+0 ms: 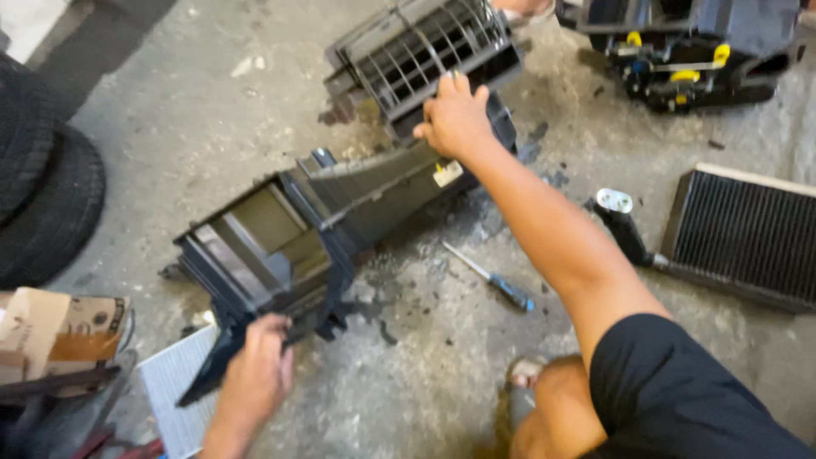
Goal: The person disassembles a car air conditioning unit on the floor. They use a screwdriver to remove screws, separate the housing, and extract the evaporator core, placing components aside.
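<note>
A large black plastic air-duct housing (340,204) lies on the concrete floor, running from lower left to upper right. It has open box-shaped chambers at its near end and a grilled vent section (425,51) at its far end. My left hand (255,374) grips the near lower edge of the housing. My right hand (455,115) is stretched out and holds the housing just below the grilled section.
A blue-handled screwdriver (493,279) lies on the floor right of the housing. A finned black heat-exchanger core (748,234) with pipes sits at right. Another black unit with yellow parts (688,51) is at top right. Tyres (42,187) stand at left, with a cardboard box (59,327) and a white pleated filter (178,391) at lower left.
</note>
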A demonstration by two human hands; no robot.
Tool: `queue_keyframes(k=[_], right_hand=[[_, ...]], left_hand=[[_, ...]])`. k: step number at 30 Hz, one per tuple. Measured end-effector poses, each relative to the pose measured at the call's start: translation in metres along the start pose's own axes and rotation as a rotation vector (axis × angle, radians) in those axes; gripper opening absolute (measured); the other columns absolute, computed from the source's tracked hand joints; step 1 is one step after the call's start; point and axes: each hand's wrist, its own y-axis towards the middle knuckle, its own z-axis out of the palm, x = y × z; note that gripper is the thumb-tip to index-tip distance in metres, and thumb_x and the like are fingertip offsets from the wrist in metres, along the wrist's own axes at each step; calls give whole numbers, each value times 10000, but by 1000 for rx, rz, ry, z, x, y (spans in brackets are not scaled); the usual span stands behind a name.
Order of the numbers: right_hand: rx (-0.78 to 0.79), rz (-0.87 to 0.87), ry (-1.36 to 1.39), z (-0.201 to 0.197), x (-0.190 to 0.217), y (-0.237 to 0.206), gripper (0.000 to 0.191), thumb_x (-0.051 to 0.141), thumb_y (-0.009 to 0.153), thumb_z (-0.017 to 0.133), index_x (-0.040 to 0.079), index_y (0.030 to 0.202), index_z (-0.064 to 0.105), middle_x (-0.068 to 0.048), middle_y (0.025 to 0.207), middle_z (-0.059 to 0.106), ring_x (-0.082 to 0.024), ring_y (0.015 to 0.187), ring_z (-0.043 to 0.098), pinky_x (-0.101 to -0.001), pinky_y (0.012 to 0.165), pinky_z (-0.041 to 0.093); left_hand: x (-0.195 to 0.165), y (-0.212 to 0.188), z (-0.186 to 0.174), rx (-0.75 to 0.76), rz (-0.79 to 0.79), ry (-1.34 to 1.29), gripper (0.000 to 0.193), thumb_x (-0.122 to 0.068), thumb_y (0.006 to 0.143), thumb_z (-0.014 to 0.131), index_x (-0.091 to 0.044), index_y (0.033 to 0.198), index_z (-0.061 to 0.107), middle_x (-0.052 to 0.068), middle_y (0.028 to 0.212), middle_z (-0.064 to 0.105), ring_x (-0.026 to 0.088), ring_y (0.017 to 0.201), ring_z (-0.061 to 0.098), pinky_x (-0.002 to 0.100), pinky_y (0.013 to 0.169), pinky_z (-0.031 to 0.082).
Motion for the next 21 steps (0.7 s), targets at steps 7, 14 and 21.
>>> queue_keyframes(k=[7,14,21], right_hand=[[-55,-78,115,0,-23,-42,486,358,810,783,70,1184,666,-237,1251,538,-440,1171,486,-577,863,458],[754,93,61,26,-64,-265,644,513,824,746,100,1296,602,-255,1283,525,-453,1180,549,-549,934,503],[636,327,144,60,-46,-366,554,422,782,786,66,1170,616,-202,1168,596,-396,1143,574,-493,934,517]], left_hand=[[-2,45,-45,-126,131,45,283,-122,826,760,-30,1031,587,176,1175,616,408,922,668,454,745,554],[17,104,-54,-432,123,351,466,-372,848,877,-21,1006,615,157,1208,635,390,1036,620,481,854,493],[76,193,-59,-599,-6,322,395,-283,970,742,26,1133,557,214,1248,543,422,1267,490,551,1140,329]])
